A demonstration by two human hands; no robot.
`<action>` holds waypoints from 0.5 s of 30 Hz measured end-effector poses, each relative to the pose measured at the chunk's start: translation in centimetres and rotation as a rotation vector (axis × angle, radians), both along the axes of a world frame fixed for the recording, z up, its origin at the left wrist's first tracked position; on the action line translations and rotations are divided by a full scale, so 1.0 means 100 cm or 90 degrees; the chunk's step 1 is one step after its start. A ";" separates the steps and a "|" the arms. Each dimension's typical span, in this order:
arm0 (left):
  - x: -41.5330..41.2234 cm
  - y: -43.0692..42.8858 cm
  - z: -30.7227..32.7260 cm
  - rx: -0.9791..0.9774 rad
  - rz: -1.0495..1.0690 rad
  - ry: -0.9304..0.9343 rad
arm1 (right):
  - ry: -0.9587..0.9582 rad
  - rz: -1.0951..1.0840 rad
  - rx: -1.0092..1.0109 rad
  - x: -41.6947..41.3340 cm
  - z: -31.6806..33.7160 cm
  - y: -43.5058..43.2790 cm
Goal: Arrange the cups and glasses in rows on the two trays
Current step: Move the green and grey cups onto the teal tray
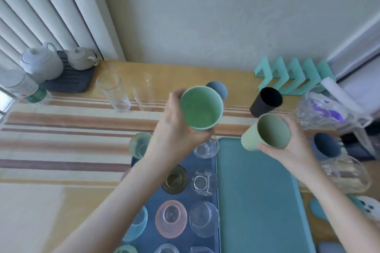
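My left hand (174, 127) grips a green plastic cup (201, 108) above the dark blue tray (152, 232); at 3 o'clock, my right hand (296, 146) holds a pale olive cup (267, 135) over the teal tray (257, 201).

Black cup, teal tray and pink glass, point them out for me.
Black cup (262, 104), head view, on its outer side wall.
Teal tray (257, 201), head view, on its bare floor.
Pink glass (171, 219), head view, on its base.
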State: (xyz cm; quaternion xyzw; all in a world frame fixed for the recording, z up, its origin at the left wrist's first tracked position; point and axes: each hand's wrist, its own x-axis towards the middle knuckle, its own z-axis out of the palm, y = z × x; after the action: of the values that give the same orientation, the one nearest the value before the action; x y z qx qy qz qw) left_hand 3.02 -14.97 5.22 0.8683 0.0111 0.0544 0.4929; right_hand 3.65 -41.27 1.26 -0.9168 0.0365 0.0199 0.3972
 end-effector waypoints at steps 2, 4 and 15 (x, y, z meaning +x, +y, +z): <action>0.006 -0.046 -0.021 0.008 -0.088 0.010 | 0.034 -0.020 0.003 -0.007 -0.016 -0.018; 0.013 -0.079 -0.046 0.034 -0.141 0.053 | 0.055 -0.029 -0.008 -0.008 -0.031 -0.031; 0.031 -0.135 -0.132 0.322 -0.203 0.166 | 0.071 -0.014 -0.070 -0.005 -0.085 -0.046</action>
State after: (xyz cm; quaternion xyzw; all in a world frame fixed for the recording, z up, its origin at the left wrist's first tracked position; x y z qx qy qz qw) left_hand 6.15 -28.49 -8.01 0.9536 -0.0754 -0.1342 0.2586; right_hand 3.16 -45.92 -7.26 -0.9342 0.0695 0.0646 0.3438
